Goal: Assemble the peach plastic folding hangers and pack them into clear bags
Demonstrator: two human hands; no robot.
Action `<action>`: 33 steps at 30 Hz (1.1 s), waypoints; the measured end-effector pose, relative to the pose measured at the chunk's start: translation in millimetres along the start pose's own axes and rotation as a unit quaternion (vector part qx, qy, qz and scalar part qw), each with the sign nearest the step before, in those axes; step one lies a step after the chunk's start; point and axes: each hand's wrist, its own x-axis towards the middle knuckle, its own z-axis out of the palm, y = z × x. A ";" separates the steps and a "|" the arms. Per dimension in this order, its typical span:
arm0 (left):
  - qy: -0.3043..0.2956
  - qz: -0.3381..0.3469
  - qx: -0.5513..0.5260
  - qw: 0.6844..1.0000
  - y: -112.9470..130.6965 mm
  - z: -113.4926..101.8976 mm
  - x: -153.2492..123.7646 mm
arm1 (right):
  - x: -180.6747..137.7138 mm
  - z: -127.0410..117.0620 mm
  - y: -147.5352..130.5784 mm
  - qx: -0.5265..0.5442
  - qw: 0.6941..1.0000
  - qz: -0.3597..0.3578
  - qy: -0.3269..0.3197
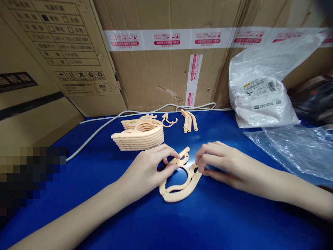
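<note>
A peach plastic folding hanger (179,187) lies on the blue table (104,194) between my hands. My left hand (148,170) pinches its hook end with thumb and fingers curled. My right hand (221,161) grips the hanger's right side, fingers pressed together on it. Just behind my left hand stands a neat stack of folded hangers (139,135) of the same colour. Further back lie a loose hook piece (169,121) and a few loose hanger arms (189,121).
Cardboard boxes (161,62) wall off the back and left. A white cable (99,130) runs along the table's far edge. A white plastic bag (260,93) and clear plastic film (293,146) sit at the right. A pixelated patch covers the left edge.
</note>
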 end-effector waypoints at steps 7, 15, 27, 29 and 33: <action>-0.014 0.038 -0.023 0.999 0.5 -3.1 -0.3 | -0.6 -2.1 5.4 -0.122 0.992 0.033 0.027; -0.032 0.085 0.022 0.996 0.3 -6.6 -2.2 | 0.3 -5.9 -9.4 -0.034 0.996 0.085 0.000; -0.108 0.071 0.065 0.989 4.1 -3.4 -9.7 | -0.5 -6.4 -16.9 0.042 0.995 0.015 -0.085; -0.108 0.070 0.076 0.989 4.8 -3.3 -8.8 | -0.5 -7.6 -16.1 0.054 0.997 0.038 -0.047; -0.085 0.076 0.094 0.989 7.5 -5.6 -6.4 | -0.4 -11.8 -6.5 0.037 0.986 0.159 0.032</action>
